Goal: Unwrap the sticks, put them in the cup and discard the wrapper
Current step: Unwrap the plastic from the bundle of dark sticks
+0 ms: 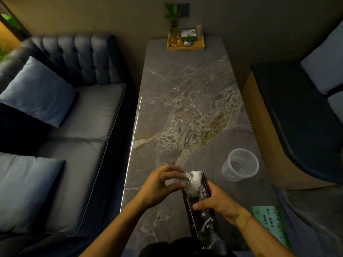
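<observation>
A long bundle of dark sticks in a clear plastic wrapper is held over the near end of the marble table. My right hand grips the bundle around its middle. My left hand pinches the crinkled wrapper at the bundle's far end. A clear plastic cup stands upright on the table to the right of the bundle, apart from both hands, with nothing visible inside.
A wooden tray with a potted plant and small items sits at the table's far end. A green card lies at the near right. A dark sofa with cushions runs along the left; another seat is on the right.
</observation>
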Action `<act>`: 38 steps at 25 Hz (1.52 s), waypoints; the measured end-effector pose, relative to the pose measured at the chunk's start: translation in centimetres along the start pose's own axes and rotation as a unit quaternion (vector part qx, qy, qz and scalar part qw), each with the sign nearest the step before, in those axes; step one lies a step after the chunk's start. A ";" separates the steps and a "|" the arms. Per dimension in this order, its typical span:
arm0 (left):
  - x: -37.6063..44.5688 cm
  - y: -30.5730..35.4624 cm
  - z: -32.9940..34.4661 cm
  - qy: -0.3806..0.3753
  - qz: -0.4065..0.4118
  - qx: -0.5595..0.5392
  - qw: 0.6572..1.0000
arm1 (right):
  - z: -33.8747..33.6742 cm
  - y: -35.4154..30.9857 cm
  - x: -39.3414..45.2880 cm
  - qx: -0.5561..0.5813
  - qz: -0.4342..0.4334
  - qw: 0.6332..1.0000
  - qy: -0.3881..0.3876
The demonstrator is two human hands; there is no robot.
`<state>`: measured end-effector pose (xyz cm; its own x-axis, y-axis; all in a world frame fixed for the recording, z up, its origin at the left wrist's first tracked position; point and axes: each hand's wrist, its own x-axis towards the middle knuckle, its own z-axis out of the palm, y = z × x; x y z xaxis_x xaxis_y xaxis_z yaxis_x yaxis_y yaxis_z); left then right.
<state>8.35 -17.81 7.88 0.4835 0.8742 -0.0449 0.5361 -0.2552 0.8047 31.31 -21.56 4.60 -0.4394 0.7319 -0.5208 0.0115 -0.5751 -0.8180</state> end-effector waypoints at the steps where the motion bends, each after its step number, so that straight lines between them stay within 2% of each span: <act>1: 0.3 0.3 -0.2 0.021 -0.010 -0.021 0.999 | 0.0 -0.1 0.1 -0.002 0.005 1.000 0.002; 6: 2.3 0.9 -0.8 0.144 -0.145 -0.168 0.964 | -0.1 -0.2 0.7 -0.048 0.020 0.999 -0.014; 11: 3.9 1.0 0.0 0.154 -0.280 -0.336 0.886 | 0.4 -0.3 1.1 -0.015 0.024 0.999 -0.032; 13: 3.8 0.8 0.4 0.139 -0.304 -0.416 0.846 | 0.4 -0.3 0.9 0.010 0.033 0.999 -0.029; 15: 3.0 0.3 0.9 0.096 -0.303 -0.458 0.830 | 0.5 -0.3 0.8 0.028 0.031 0.999 -0.017; 17: 1.8 -0.4 1.6 0.056 -0.297 -0.456 0.837 | 0.7 -0.5 0.7 0.035 0.024 0.999 -0.007; 19: 1.1 -0.7 2.1 0.052 -0.293 -0.440 0.847 | 0.7 -0.5 0.7 0.037 0.024 0.999 -0.007; 22: 0.8 -0.8 2.4 0.108 -0.282 -0.430 0.851 | 0.7 -0.2 1.0 0.025 0.025 0.999 -0.005; 24: 0.9 -0.8 2.5 0.139 -0.273 -0.427 0.850 | 1.0 -0.1 1.3 -0.002 0.013 1.000 0.024; 25: 1.0 -0.8 2.6 0.150 -0.269 -0.414 0.857 | 1.4 -0.1 1.5 -0.023 -0.004 0.998 0.056; 27: 1.2 -0.8 2.7 0.170 -0.265 -0.365 0.876 | 2.4 -0.3 2.0 -0.085 -0.073 0.977 0.184; 29: 1.3 -0.5 3.2 0.188 -0.258 -0.335 0.887 | 3.2 -0.9 2.3 -0.177 -0.149 0.919 0.319; 30: 1.3 -0.4 3.4 0.197 -0.254 -0.324 0.890 | 3.7 -1.3 2.5 -0.213 -0.176 0.895 0.349; 32: 1.3 -0.2 4.0 0.211 -0.248 -0.292 0.899 | 4.4 -1.9 2.8 -0.239 -0.192 0.879 0.366; 35: 1.0 0.1 4.5 0.208 -0.202 -0.253 0.923 | 5.1 -2.6 3.5 -0.189 -0.177 0.900 0.351; 38: 0.9 0.3 4.2 0.193 -0.155 -0.237 0.939 | 5.1 -3.1 3.9 -0.170 -0.175 0.904 0.350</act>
<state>11.87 -18.80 5.58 0.0199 0.9841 -0.1767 0.1966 0.1694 0.9657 24.98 -18.79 6.35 0.2059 0.9677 -0.1458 0.3101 -0.2058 -0.9282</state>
